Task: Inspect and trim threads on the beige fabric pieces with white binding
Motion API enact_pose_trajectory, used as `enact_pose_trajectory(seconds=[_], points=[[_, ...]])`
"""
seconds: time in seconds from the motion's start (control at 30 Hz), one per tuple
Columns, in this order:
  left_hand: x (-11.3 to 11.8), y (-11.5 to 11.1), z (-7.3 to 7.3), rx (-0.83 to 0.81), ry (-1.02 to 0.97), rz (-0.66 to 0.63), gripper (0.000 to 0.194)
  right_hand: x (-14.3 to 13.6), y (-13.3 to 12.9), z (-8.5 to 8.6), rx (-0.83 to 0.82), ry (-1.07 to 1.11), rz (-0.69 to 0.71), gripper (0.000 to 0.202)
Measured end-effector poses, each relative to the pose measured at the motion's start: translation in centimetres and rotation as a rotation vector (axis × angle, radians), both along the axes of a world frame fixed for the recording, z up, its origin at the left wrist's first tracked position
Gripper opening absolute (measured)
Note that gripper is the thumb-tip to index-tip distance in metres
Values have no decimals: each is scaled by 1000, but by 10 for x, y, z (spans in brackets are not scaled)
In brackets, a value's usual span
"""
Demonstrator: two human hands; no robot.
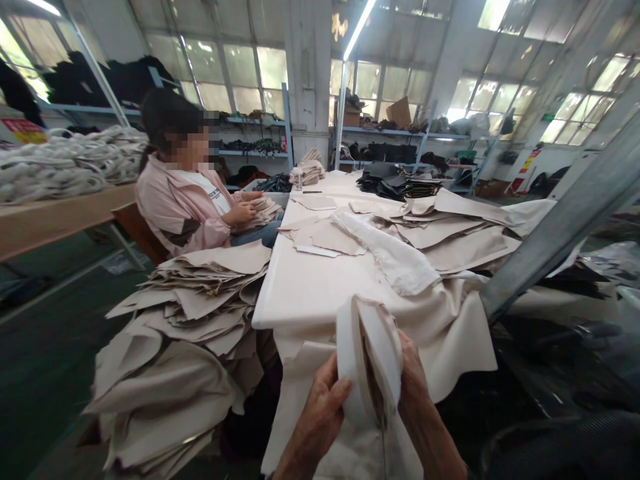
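Between my two hands, above the near end of the table, is a stitched beige fabric piece point(350, 347) with a pale white band and a dark gap down its middle. My left hand point(323, 400) grips its left side, thumb on the outer face and fingers bent behind. On the right side my right hand point(411, 370) holds the same piece; most of its fingers are hidden behind the cloth. Beige cloth hangs below the piece toward my lap. Just beyond lies a white fabric strip point(400, 260) on the table.
A cloth-covered table point(310, 293) runs away from me. Beige panels point(190, 313) are piled at its left, more panels point(450, 233) at its right. Dark pieces point(395, 180) lie farther back. A slanted metal post point(555, 240) stands right. A seated co-worker point(175, 193) handles beige pieces.
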State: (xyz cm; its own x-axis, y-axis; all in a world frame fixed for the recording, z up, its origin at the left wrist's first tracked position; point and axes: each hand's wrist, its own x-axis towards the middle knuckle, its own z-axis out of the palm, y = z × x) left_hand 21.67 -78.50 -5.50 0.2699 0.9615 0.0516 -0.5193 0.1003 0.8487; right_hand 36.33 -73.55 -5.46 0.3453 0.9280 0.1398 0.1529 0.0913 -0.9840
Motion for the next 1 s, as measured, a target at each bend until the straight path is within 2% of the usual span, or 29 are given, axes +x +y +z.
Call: enact_pose_trajectory(seconds=[0.07, 0.13, 0.27, 0.33, 0.4, 0.5, 0.53, 0.57, 0.7, 0.83, 0.87, 0.93, 1.0], points=[[-1, -4, -2, -8, 150, 16, 41, -6, 18, -4, -31, 3, -51, 49], [-2, -3, -2, -23, 361, 101, 32, -9, 22, -9, -37, -16, -93, 48], [-12, 9, 3, 14, 706, 461, 23, -11, 2, -8, -49, -139, -12, 58], [-20, 13, 8, 65, 778, 521, 24, -10, -13, -2, -49, -255, 52, 64], [-25, 11, 11, 116, 824, 504, 25, -10, -26, 5, -64, -281, 250, 50], [-25, 2, 10, 151, 923, 507, 25, -14, -38, 11, -144, -135, 652, 24], [-23, -1, 8, 159, 967, 532, 24, -16, -40, 11, -159, -119, 691, 19], [-21, -4, 6, 181, 1017, 572, 23, -20, -43, 10, -157, -145, 654, 18], [-12, -11, 3, 396, 1201, 761, 19, -39, -54, 8, -48, -426, 300, 32], [-11, -18, 9, 570, 1270, 855, 19, -50, -57, 6, 47, -433, 266, 18], [-13, -20, 11, 601, 1295, 898, 18, -49, -54, 5, 102, -487, 206, 17], [-17, -23, 14, 611, 1331, 977, 15, -43, -42, 4, 229, -703, -16, 12], [-20, -24, 16, 520, 1301, 949, 12, -36, -31, 5, 319, -910, -202, 9]])
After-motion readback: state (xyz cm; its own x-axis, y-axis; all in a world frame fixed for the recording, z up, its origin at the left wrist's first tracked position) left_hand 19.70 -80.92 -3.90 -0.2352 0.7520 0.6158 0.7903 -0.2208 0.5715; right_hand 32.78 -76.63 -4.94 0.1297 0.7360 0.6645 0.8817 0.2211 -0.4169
